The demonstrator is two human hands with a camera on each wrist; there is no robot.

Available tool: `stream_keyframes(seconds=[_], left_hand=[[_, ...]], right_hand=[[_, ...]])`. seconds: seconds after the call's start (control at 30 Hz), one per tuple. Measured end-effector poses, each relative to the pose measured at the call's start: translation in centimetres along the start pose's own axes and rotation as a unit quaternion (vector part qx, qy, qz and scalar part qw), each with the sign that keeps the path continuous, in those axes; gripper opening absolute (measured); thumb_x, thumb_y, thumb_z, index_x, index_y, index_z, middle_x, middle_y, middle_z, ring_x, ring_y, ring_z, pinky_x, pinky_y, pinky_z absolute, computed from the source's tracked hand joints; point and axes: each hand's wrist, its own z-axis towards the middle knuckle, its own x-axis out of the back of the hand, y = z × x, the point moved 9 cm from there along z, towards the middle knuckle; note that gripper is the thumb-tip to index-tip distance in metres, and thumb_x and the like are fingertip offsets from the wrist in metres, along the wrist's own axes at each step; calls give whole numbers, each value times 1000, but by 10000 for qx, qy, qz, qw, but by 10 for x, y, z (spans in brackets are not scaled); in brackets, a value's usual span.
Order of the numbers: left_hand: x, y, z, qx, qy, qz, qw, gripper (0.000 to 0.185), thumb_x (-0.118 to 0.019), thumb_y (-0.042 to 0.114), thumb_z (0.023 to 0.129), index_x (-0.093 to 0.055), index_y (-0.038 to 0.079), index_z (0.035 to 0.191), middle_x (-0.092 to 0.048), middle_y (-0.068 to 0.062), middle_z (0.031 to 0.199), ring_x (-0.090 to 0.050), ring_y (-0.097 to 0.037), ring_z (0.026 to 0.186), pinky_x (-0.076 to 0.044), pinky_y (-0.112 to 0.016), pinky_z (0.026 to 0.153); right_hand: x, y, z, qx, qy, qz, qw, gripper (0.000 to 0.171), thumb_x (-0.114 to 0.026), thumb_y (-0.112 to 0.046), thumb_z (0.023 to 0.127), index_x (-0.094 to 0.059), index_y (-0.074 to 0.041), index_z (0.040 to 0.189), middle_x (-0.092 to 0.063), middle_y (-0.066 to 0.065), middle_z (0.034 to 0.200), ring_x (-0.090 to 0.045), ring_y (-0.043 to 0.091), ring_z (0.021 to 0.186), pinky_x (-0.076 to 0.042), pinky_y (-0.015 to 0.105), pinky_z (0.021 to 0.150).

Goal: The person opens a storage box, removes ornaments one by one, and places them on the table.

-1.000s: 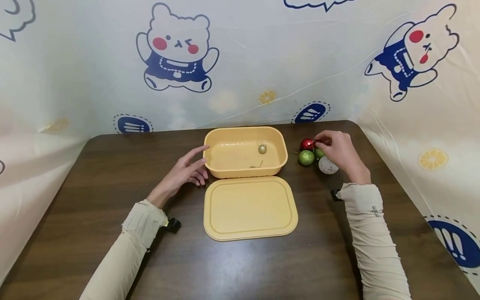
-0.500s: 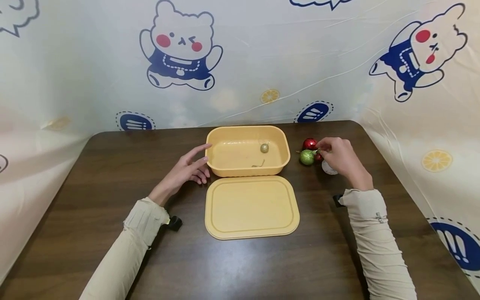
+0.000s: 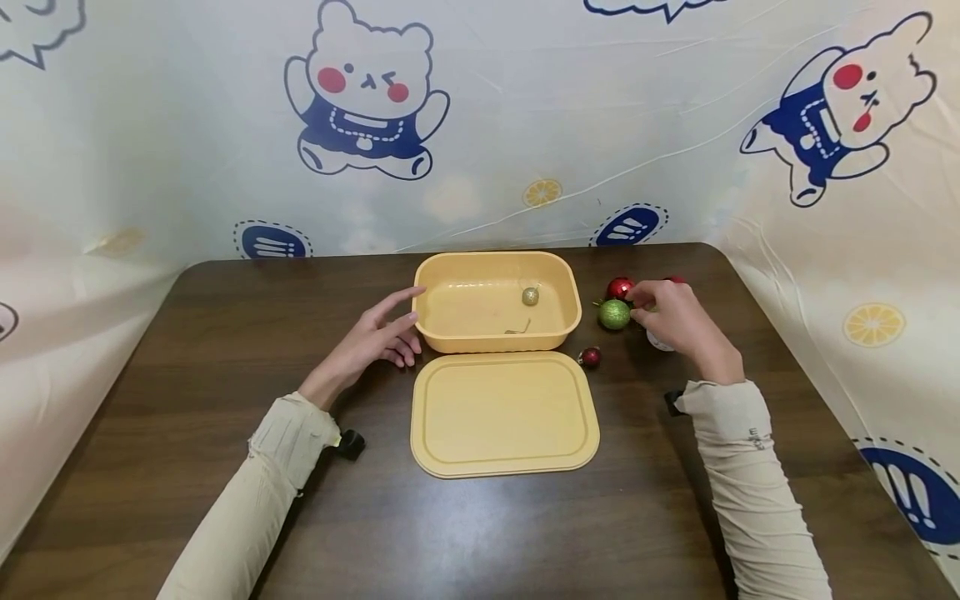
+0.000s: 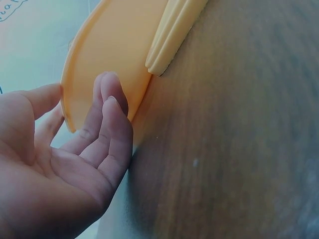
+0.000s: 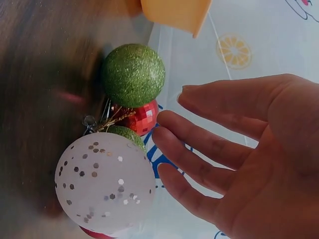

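Note:
My left hand [image 3: 375,333] rests its fingertips at the left rim of a yellow plastic box [image 3: 495,342], fingers relaxed. Over a cluster of Christmas baubles to the right of the box hovers my right hand [image 3: 678,321]; the right wrist view shows its fingers loosely extended with nothing between them. Nearest these fingers are a glittery green bauble [image 5: 133,74], a faceted red bauble [image 5: 144,118] and a white bauble with sequins [image 5: 104,181]. A second green one [image 5: 127,137] is partly hidden behind the white. A small dark red bauble [image 3: 590,357] lies apart, near the lid's corner.
The flat yellow lid [image 3: 505,414] lies in front of the box on the brown wooden table [image 3: 495,533]. Inside the box are a small gold bauble [image 3: 530,297] and a thin gold piece [image 3: 517,327]. Behind the right hand shows another red bauble [image 3: 675,280]. Printed cloth [image 3: 495,125] hangs behind.
The small dark red bauble has moved from the cluster left and nearer, to beside the lid's corner. A red bauble now shows behind my right hand. The left hand keeps its place.

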Motion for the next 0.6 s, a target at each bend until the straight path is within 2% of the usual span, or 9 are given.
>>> stream_keyframes(seconds=[0.43,0.6], left_hand=[[-1,2,-1,9,8,-7,10000,58,-54,40,103,-33,27,155,-64,-29,88,-66,-28,66,-59,-41,60],[0,2,-1,27,8,11,10000,57,-53,39,103,-33,28,155,-66,-26,86,-66,-29,66,-59,-40,60]], right_hand=[[0,-5,2,7,70,-21,10000,24,-66,-2,91,-68,6,113,-70,24,106,-65,38,97,-51,54,89],[1,-9,3,-38,113,25,9999,24,-64,-3,93,-68,5,115,-69,24,110,-65,37,101,-50,55,92]])
